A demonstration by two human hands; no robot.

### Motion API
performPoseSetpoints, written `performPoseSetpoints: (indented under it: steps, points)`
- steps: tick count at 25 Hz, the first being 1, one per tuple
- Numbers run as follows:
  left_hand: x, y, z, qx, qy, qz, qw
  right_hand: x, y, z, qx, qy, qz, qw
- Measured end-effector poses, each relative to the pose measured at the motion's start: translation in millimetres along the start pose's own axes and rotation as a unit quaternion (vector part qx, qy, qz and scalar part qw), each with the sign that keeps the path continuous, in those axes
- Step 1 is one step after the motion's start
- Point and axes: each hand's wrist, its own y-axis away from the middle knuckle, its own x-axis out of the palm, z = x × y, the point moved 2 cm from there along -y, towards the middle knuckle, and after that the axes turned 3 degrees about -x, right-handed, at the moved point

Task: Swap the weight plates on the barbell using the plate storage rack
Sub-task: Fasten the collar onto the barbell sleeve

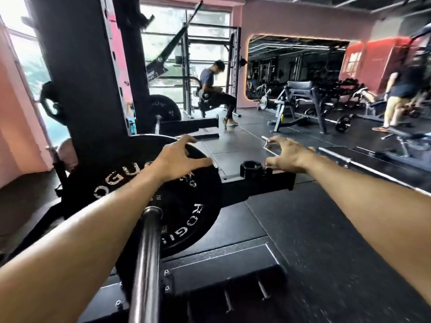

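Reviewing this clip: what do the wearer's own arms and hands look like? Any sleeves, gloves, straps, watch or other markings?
Both forearms are bare as far as the frame shows, with no sleeve visible. The left hand and right hand wear no gloves, wraps or lifting straps. No watch, wristband or ring is visible on either. Motion blur softens the fingers, so small marks cannot be ruled out.

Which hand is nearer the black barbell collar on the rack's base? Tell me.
Right. The right hand hovers open just beside the collar, fingertips almost touching it; the left hand rests on the weight plate, farther away.
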Motion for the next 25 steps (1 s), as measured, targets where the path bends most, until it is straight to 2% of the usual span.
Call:
performPoseSetpoints:
  steps: [7, 15, 17, 20, 25]
  points:
    - [95, -98, -48, 0.055, -0.023, 0.071, 0.996, 30, -73, -62, 0.041, -0.014, -0.011, 0.999]
    - [238, -175, -17, 0.057, -0.112, 0.138, 0.982, 146, -148, -117, 0.025, -0.022, 0.012, 0.999]
    - [261, -180, -8, 0.057, -0.1, 0.113, 0.987, 162, -154, -117, 0.015, 0.009, 0.003, 1.0]
    - [274, -184, -5, 0.075, -0.069, 0.042, 0.994, 172, -157, -118, 0.018, 0.023, -0.075, 0.997]
    - [271, -177, -5, 0.103, -0.064, 0.038, 0.992, 173, -151, -112, 0.035, 0.025, -0.106, 0.993]
